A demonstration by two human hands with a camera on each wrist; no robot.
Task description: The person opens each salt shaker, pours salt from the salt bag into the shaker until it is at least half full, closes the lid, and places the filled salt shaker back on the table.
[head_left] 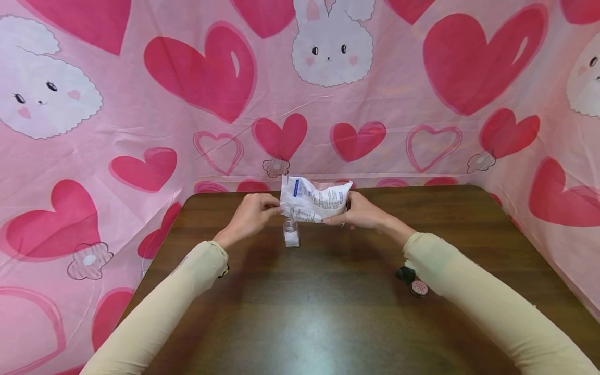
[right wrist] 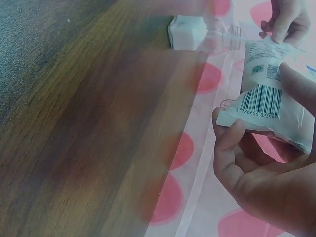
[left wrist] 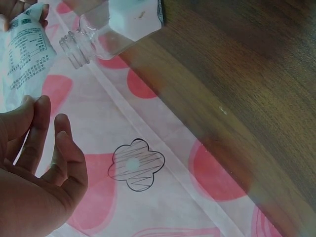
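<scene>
A white printed plastic bag (head_left: 314,200) is held in the air between both hands, tilted over a small glass jar. My left hand (head_left: 250,216) pinches the bag's left end between thumb and forefinger, its other fingers loosely bent in the left wrist view. With the thumb on one side and fingers on the other, my right hand (head_left: 365,211) grips the right end, near a barcode (right wrist: 261,101). Under the bag's left part, the uncapped clear jar (head_left: 291,234) stands upright on the table, partly filled with white material. Whether anything is pouring cannot be seen.
The brown wooden table (head_left: 300,307) ends at a pink curtain (head_left: 328,104) with hearts and rabbits. Near the right sleeve lie a round pink-topped lid (head_left: 419,288) and a small black object (head_left: 405,274), partly hidden by the sleeve.
</scene>
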